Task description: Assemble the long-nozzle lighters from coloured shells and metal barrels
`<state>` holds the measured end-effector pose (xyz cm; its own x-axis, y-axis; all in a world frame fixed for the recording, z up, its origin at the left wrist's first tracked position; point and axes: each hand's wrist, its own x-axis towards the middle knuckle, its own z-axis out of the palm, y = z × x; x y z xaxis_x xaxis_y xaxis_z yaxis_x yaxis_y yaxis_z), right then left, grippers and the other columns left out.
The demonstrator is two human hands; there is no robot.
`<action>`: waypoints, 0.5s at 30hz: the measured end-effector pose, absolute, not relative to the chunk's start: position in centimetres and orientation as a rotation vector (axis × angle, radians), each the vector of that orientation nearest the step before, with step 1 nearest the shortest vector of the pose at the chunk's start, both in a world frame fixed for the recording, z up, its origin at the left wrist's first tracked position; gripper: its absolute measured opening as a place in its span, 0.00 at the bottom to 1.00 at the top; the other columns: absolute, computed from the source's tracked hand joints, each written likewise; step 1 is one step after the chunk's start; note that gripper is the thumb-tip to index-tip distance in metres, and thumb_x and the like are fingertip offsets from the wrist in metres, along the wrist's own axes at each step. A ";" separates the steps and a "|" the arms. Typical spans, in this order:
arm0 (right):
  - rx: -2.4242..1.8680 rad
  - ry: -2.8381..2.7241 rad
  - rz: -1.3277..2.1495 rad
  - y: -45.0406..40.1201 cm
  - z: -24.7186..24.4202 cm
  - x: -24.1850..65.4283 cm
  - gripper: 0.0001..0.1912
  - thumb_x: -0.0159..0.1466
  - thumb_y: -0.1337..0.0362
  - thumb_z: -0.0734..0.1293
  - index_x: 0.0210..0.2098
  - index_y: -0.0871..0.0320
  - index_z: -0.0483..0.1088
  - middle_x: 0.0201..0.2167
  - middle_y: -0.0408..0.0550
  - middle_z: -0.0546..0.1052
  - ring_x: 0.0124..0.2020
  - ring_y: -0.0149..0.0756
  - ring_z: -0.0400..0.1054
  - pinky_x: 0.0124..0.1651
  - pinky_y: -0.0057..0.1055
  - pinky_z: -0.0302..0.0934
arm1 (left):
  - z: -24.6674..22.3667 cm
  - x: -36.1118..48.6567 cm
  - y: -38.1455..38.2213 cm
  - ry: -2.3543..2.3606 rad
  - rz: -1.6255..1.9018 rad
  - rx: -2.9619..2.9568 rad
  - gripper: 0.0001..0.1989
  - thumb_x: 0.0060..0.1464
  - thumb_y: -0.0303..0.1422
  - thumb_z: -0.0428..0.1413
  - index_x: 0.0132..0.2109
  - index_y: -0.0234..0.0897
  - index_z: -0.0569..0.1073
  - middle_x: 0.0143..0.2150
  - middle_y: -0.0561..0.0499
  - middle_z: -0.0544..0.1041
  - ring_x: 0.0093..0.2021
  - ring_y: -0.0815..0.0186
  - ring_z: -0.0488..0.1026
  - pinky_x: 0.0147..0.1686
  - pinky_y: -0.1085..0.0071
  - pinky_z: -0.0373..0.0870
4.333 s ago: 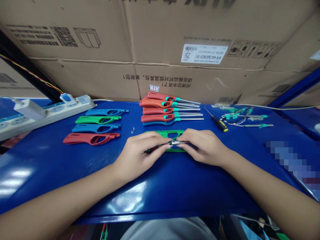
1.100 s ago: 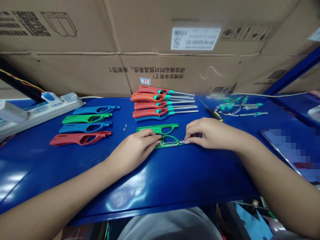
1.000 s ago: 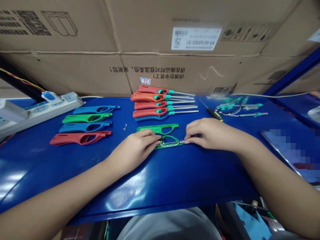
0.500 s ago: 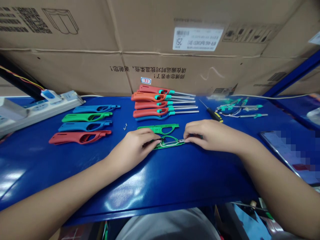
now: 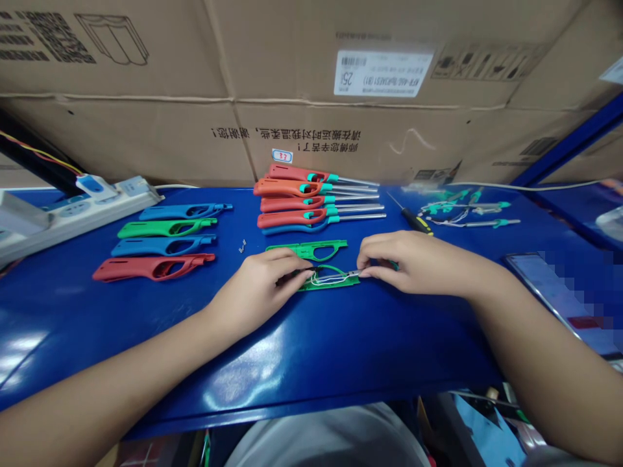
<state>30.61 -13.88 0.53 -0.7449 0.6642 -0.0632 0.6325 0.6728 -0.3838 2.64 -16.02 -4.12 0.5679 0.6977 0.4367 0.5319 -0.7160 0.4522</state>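
Note:
Over a green lighter half-shell on the blue bench, both hands work close together. My left hand is closed in a pinch at the shell's left end, where white wires and a dark piece run under the fingertips. What exactly it grips is partly hidden. At the right end my right hand pinches a metal lighter tube between thumb and fingers, and a bit of teal shows behind them. Just beyond lies the other green half-shell, its inside facing up. Small metal pieces rest to its left.
Several assembled lighters are stacked at the back. To the left lie closed red, blue and green lighter bodies by a power strip. A screwdriver, wired tube assemblies and a phone are at right. Cardboard walls the back.
Both hands hold nearly the same positions. The metal tube and white wires have shifted slightly over the green shell. The view has moved a little.

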 end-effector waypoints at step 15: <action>-1.180 -2.892 0.568 -13.8 0.5 31.0 0.06 0.66 0.69 0.65 0.36 0.57 0.75 0.39 0.46 0.79 0.40 0.38 0.72 0.41 0.32 0.59 | -4.3 3.6 -16.5 0.990 0.900 2.565 0.06 0.64 0.28 0.59 0.46 0.33 0.80 0.41 0.49 0.81 0.39 0.66 0.79 0.42 0.71 0.77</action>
